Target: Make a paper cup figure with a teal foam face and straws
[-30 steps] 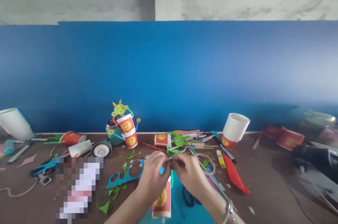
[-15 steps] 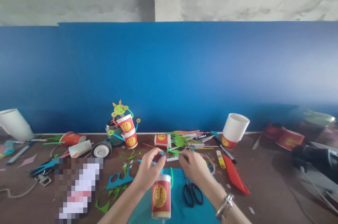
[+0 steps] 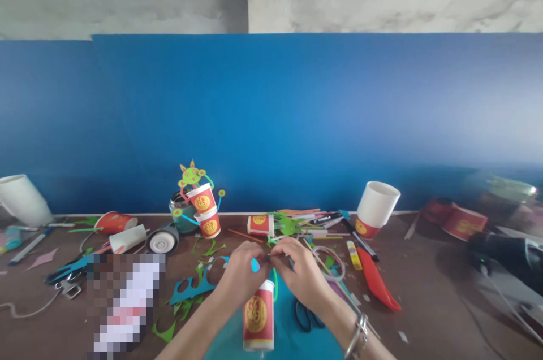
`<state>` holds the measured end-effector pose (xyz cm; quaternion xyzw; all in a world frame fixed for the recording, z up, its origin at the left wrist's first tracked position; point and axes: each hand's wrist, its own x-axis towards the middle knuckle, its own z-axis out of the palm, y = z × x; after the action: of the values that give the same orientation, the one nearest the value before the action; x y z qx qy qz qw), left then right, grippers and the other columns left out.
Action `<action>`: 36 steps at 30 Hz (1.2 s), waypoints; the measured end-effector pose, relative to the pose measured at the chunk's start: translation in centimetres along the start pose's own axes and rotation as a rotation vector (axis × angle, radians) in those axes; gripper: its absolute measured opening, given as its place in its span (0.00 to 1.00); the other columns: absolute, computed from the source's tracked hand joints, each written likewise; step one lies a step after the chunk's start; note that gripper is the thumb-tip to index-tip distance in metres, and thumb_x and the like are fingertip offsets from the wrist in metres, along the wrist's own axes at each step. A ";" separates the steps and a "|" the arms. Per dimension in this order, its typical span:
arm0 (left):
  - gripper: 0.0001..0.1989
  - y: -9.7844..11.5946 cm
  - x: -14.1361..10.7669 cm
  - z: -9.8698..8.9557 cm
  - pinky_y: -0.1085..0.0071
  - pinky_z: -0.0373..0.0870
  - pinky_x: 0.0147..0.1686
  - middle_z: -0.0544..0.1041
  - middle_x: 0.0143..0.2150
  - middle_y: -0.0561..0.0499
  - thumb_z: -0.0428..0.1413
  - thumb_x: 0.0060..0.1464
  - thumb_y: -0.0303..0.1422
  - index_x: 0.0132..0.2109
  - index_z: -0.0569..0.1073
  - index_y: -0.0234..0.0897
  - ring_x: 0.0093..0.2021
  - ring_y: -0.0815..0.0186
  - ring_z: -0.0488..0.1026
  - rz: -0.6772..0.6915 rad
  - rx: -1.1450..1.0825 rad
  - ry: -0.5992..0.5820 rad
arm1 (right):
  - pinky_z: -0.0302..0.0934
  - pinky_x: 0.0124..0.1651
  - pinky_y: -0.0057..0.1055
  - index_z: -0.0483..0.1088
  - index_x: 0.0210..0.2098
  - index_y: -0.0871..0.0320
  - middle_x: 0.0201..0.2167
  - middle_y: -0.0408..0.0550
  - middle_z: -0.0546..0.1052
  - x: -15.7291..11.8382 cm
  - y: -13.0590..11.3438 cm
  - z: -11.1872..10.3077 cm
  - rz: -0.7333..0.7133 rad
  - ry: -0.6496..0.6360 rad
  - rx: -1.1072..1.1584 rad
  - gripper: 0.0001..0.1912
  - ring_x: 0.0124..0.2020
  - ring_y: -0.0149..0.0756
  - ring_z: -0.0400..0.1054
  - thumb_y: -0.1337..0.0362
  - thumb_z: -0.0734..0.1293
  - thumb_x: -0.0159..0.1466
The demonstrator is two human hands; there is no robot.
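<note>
My left hand (image 3: 242, 270) is closed in a pinch, with a small blue paper piece (image 3: 255, 264) showing between thumb and fingers. Against its fingertips, my right hand (image 3: 292, 263) pinches something too small to make out. Just below both hands is a red-and-white paper cup (image 3: 258, 317) with a gold emblem. A bent green straw (image 3: 275, 286) sticks out beside its rim. Under my right forearm, black-handled scissors (image 3: 302, 317) lie partly hidden on a teal sheet (image 3: 229, 337).
A stacked-cup figure (image 3: 203, 200) with a green paper face stands at the back left. Cut blue paper (image 3: 193, 287) and green scraps lie left of my hands. To the right are a glue stick (image 3: 353, 256), a tape roll (image 3: 333, 264), a red pouch-like object (image 3: 379, 281) and stacked white cups (image 3: 379, 204).
My right hand has moved left and its fingertips now meet those of my left hand. The left hand has turned slightly, covering more of the blue piece. The cup stays in place.
</note>
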<state>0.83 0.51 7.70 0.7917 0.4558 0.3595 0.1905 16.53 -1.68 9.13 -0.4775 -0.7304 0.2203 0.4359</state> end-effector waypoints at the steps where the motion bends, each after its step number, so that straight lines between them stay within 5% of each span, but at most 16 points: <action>1: 0.06 -0.3 0.0 -0.1 0.69 0.65 0.37 0.76 0.31 0.50 0.52 0.45 0.24 0.29 0.72 0.38 0.36 0.61 0.72 -0.023 0.025 0.007 | 0.60 0.36 0.28 0.71 0.27 0.57 0.28 0.45 0.74 0.1 0.2 0.0 0.035 0.017 -0.006 0.06 0.32 0.34 0.68 0.69 0.62 0.57; 4: 0.13 -1.9 0.0 -0.5 0.64 0.63 0.42 0.77 0.39 0.43 0.53 0.49 0.29 0.44 0.71 0.34 0.43 0.55 0.72 -0.209 0.183 0.044 | 0.59 0.31 0.27 0.71 0.29 0.58 0.26 0.45 0.75 0.3 1.0 -0.3 0.170 0.073 0.003 0.07 0.27 0.34 0.67 0.65 0.62 0.58; 9: 0.19 -4.5 -0.2 -0.3 0.65 0.62 0.39 0.76 0.37 0.43 0.54 0.48 0.28 0.49 0.65 0.32 0.41 0.54 0.73 -0.469 0.168 -0.141 | 0.58 0.29 0.27 0.71 0.28 0.59 0.23 0.44 0.75 0.7 2.1 -0.4 0.226 0.102 0.017 0.06 0.25 0.33 0.66 0.63 0.63 0.56; 15: 0.24 -5.1 -0.2 0.8 0.72 0.61 0.31 0.71 0.26 0.57 0.56 0.42 0.25 0.49 0.64 0.35 0.30 0.64 0.71 -0.490 0.008 -0.148 | 0.59 0.30 0.27 0.71 0.27 0.60 0.24 0.45 0.75 0.9 3.4 0.0 0.256 0.095 0.079 0.07 0.25 0.33 0.66 0.63 0.64 0.55; 20: 0.23 -4.3 -0.1 1.5 0.74 0.61 0.29 0.68 0.24 0.59 0.55 0.42 0.22 0.49 0.64 0.34 0.28 0.68 0.69 -0.466 -0.190 -0.170 | 0.58 0.26 0.26 0.71 0.27 0.60 0.22 0.45 0.74 1.1 4.5 0.2 0.307 0.137 0.152 0.08 0.25 0.34 0.66 0.61 0.65 0.54; 27: 0.25 -1.9 -0.1 0.8 0.74 0.59 0.27 0.68 0.23 0.59 0.58 0.38 0.24 0.47 0.66 0.34 0.25 0.71 0.65 -0.436 -0.753 -0.197 | 0.54 0.23 0.25 0.71 0.27 0.61 0.19 0.42 0.72 1.2 4.1 -0.1 0.378 0.103 0.243 0.08 0.21 0.31 0.63 0.61 0.66 0.52; 36: 0.26 -1.1 -0.2 0.6 0.74 0.57 0.26 0.67 0.22 0.61 0.61 0.36 0.27 0.46 0.67 0.35 0.23 0.72 0.64 -0.452 -0.817 -0.181 | 0.51 0.22 0.23 0.71 0.24 0.61 0.17 0.39 0.70 1.1 3.4 0.2 0.399 0.030 0.375 0.08 0.20 0.28 0.61 0.62 0.68 0.50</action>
<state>0.56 0.91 6.51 0.5609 0.4195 0.3886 0.5987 17.93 0.84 6.98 -0.5260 -0.5618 0.4264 0.4754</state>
